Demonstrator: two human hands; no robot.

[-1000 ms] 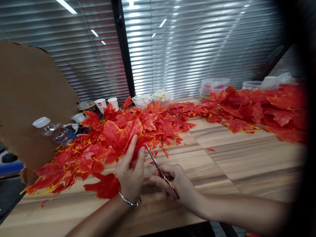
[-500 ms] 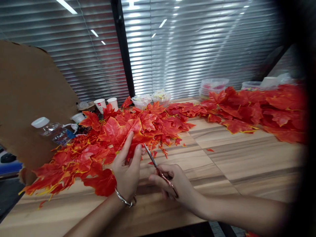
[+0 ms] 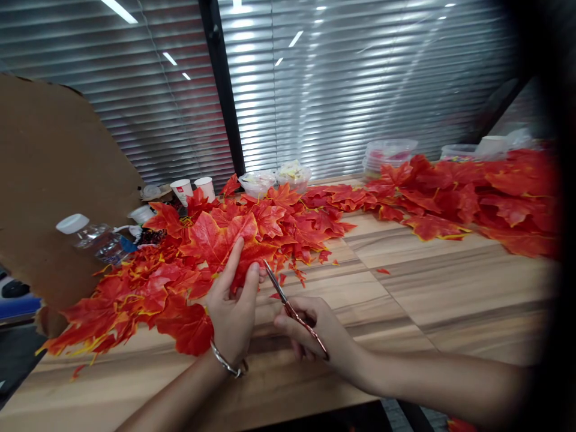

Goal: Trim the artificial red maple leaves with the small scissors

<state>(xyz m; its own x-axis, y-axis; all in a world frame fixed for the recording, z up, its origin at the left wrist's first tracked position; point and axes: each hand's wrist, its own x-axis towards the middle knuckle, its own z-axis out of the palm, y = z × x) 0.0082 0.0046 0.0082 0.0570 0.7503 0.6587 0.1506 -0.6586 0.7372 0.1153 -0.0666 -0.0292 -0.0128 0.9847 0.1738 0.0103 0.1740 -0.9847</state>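
Observation:
My left hand [image 3: 234,300], with a silver bracelet at the wrist, is closed on a large red artificial maple leaf [image 3: 220,240] with yellow edges. Its index finger and thumb lie over the leaf's near part. In my right hand [image 3: 310,330] is a pair of scissors [image 3: 288,303] with copper-coloured handles, the blades pointing up and left. Their tips are at the leaf's right edge, close to my left fingertips; whether they touch it I cannot tell. A heap of red leaves [image 3: 121,294] spreads around and behind my left hand.
More red leaves [image 3: 468,192] are piled at the right. Small red scraps [image 3: 383,271] lie on the wooden table [image 3: 405,300]. Paper cups [image 3: 204,189], clear bowls [image 3: 258,183] and plastic tubs [image 3: 389,157] line the back. A plastic bottle [image 3: 96,239] stands before a cardboard sheet [image 3: 58,156] at left.
The scissors and my right hand have shifted very slightly right, and the scissor tips sit a little further from my left thumb. My left hand keeps its hold on the leaf.

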